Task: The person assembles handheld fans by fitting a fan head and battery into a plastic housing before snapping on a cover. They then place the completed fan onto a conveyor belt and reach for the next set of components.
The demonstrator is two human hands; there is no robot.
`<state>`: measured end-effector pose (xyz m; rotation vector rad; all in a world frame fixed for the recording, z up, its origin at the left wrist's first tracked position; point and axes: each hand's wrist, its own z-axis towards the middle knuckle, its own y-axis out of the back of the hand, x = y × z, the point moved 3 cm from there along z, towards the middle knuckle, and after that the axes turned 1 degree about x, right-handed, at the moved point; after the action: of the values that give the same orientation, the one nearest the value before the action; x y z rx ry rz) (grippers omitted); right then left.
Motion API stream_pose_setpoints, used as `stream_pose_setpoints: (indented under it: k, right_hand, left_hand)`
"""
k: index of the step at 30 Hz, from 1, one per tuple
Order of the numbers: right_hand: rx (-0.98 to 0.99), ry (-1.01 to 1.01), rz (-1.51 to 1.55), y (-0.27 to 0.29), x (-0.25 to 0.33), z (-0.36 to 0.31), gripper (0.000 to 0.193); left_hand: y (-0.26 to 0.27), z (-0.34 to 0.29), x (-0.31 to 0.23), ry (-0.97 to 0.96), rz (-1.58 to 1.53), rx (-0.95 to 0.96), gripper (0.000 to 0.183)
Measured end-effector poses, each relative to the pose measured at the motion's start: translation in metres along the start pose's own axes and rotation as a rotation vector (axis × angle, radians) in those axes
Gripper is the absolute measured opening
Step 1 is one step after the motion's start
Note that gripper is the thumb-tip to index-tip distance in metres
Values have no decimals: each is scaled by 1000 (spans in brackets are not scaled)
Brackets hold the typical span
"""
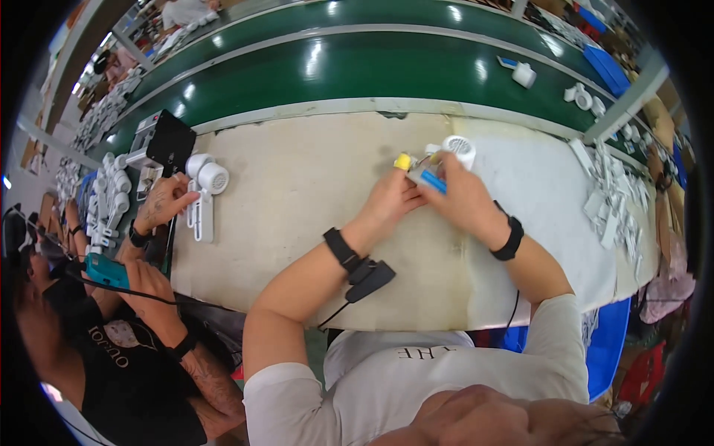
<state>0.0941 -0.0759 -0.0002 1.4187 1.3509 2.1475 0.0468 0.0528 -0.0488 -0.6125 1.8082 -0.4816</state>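
Over the middle of the table, my left hand (388, 202) and my right hand (465, 199) meet with bent fingers around a small white device. A blue cylinder (433, 181), perhaps a battery, shows between my fingers. Above my left fingertips sticks up a small yellow piece (403, 161). The device's round white grilled head (460, 151) lies just beyond my right fingers; thin wires seem to run near it. My fingers hide most of the device's body.
To the left, a co-worker's hand (162, 202) is at a white grilled device (211, 178); their other hand holds a teal power tool (106, 270). A black box (165, 141) stands beyond. White parts (610, 197) pile up at right. A green conveyor (282, 63) crosses behind.
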Motion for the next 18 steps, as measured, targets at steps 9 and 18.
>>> stream_pose_setpoints:
  k: [9, 18]
  right_hand:
    - [-188, 514, -307, 66, -5, -49, 71]
    - [540, -122, 1014, 39, -33, -46, 88]
  left_hand:
    - [-28, -6, 5, -92, -42, 94, 27]
    - [-49, -40, -27, -95, 20, 305, 28]
